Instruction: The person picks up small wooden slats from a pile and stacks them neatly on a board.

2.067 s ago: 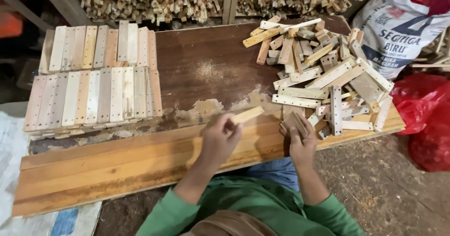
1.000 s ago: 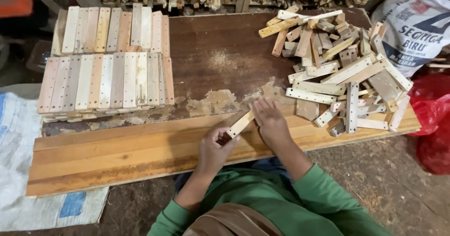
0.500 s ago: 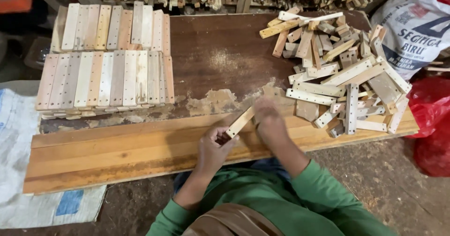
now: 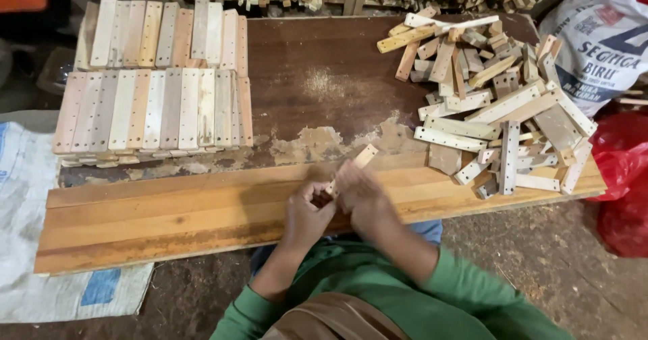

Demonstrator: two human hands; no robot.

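A short pale wooden slat [image 4: 362, 159] with small holes is held over the light plank at the front of the workbench. My left hand [image 4: 307, 213] grips its lower end. My right hand [image 4: 361, 195] is blurred and closed around the slat's middle, beside my left hand. The slat's upper end sticks out above my fingers, pointing up and right. Both sleeves are green.
Neat rows of stacked slats [image 4: 155, 107] lie at the left of the dark workbench [image 4: 317, 63]. A loose heap of drilled slats [image 4: 496, 104] fills the right side. A white sack [image 4: 597, 40] and red bag [image 4: 624, 171] stand right; wood scraps pile behind.
My right hand came off the loose heap and joined my left hand on the slat. Both hands have drawn closer together and nearer to my body.
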